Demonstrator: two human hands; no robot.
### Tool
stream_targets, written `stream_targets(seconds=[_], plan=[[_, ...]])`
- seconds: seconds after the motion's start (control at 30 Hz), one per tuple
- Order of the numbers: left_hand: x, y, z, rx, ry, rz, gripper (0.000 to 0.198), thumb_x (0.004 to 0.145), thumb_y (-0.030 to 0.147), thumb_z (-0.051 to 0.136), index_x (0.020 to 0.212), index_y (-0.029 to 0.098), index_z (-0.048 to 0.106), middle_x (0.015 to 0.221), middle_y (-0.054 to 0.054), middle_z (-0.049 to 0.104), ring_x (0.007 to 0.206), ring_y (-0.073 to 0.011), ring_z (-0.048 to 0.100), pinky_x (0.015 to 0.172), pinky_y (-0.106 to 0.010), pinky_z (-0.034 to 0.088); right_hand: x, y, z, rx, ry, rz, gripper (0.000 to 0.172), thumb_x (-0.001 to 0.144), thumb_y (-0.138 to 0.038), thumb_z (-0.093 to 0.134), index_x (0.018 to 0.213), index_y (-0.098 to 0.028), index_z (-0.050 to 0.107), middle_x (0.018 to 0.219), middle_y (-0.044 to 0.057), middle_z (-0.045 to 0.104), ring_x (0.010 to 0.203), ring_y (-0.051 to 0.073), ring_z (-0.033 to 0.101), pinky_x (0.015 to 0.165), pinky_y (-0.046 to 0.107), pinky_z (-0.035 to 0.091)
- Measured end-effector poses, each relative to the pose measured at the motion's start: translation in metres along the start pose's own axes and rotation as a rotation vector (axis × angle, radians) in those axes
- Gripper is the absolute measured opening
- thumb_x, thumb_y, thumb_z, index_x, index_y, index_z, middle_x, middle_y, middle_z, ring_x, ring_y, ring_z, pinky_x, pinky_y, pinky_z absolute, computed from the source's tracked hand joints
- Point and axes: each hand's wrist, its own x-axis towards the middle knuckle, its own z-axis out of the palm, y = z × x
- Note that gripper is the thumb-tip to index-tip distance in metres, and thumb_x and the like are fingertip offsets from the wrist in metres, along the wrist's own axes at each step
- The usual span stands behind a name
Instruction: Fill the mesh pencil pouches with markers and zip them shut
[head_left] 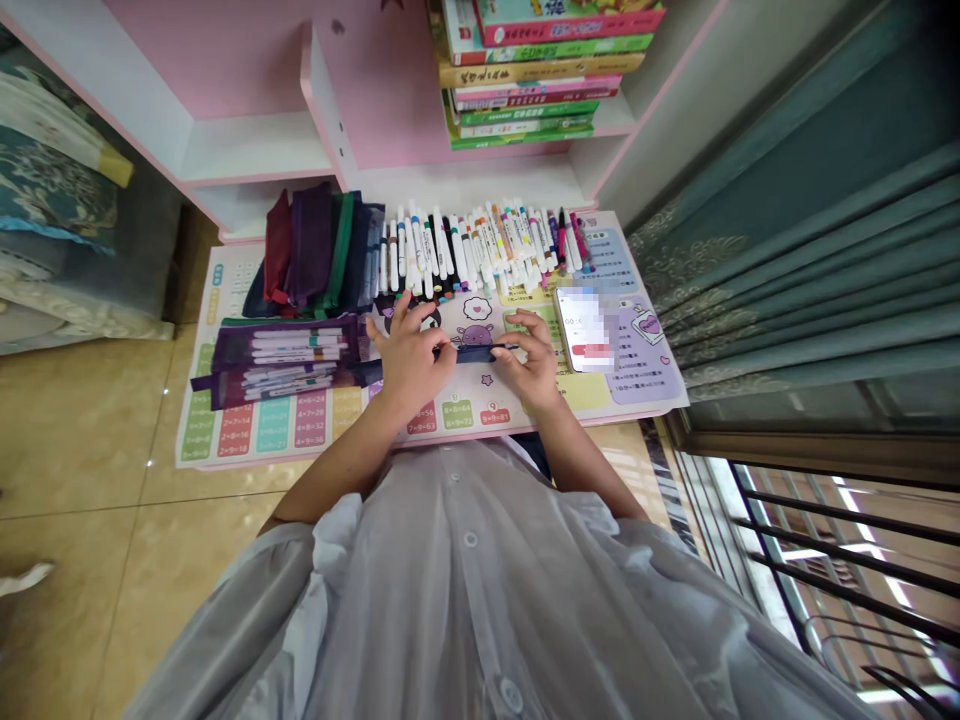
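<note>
My left hand [409, 352] and my right hand [534, 362] meet over a dark pencil pouch [475, 352] lying flat on the desk mat [300, 425]. Both hands have fingers curled and pinch the ends of the pouch. A long row of marker pens [480, 248] lies just beyond my hands. To the left a see-through purple pouch [289, 362] holds several white markers. A pile of empty dark pouches [319, 250] stands behind it.
A phone [585, 328] lies on the mat right of my right hand. Stacked books [536, 75] fill the pink shelf behind. A green curtain [810, 240] hangs on the right, above a window grille. Tiled floor lies to the left.
</note>
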Motion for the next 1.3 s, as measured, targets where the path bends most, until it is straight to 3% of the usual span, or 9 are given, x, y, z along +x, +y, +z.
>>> stream_targets(seconds=[0.6,0.9,1.3], plan=[[-0.003,-0.005,-0.009,0.008,0.026,-0.040,0.018,0.083,0.022,0.062,0.067,0.025,0.068,0.137,-0.001,0.065,0.152,-0.0375,0.034,0.120,-0.077,0.011,0.000,-0.002,-0.002,-0.027,-0.005,0.023,0.022,0.090,-0.051,0.069,0.086,-0.029,0.073,0.122,0.005,0.063,0.129,0.030,0.057,0.110,0.058,0.048],[-0.005,-0.005,-0.011,0.013,0.027,-0.045,0.018,0.084,0.021,0.063,0.067,0.025,0.067,0.137,-0.001,0.065,0.152,-0.0355,0.034,0.121,-0.076,0.012,-0.001,-0.001,-0.001,0.008,0.009,-0.008,0.015,0.089,-0.044,0.071,0.087,-0.029,0.072,0.122,0.005,0.063,0.128,0.029,0.057,0.109,0.057,0.049],[-0.006,-0.010,-0.017,0.009,0.039,-0.049,0.018,0.083,0.022,0.063,0.066,0.025,0.067,0.138,0.000,0.064,0.152,-0.0360,0.034,0.120,-0.077,0.011,-0.001,0.001,-0.005,0.005,0.003,0.056,0.023,0.089,-0.050,0.070,0.085,-0.028,0.072,0.122,0.006,0.063,0.128,0.030,0.057,0.110,0.058,0.048]])
